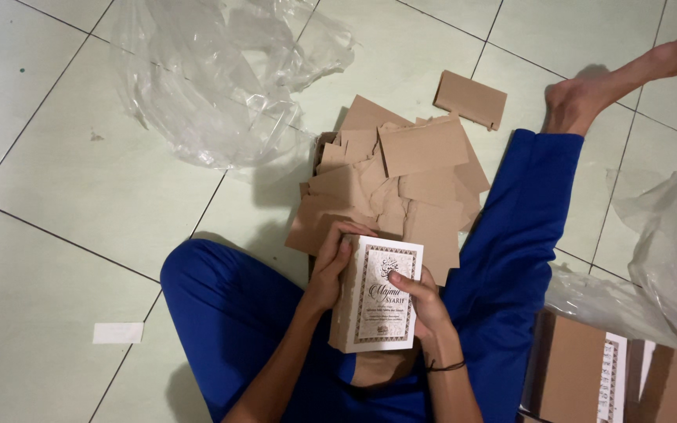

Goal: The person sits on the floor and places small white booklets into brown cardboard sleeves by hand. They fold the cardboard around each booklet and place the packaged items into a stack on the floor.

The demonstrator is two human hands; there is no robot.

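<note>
I sit on a tiled floor in blue trousers and hold a thick white book (379, 294) with an ornate framed cover above my lap. My left hand (329, 270) wraps its left edge and spine, fingers over the top corner. My right hand (421, 301) grips the right edge, thumb lying across the cover. A heap of brown paper wrappers (397, 184) lies on the floor just beyond the book, between my legs.
A crumpled clear plastic sheet (221, 74) lies at the far left, another clear plastic sheet (671, 243) at the right. One brown cardboard piece (470, 99) lies apart. Brown-wrapped books (581, 380) stand at lower right. A small white slip (117, 333) lies at left. My bare foot (628, 74) reaches upper right.
</note>
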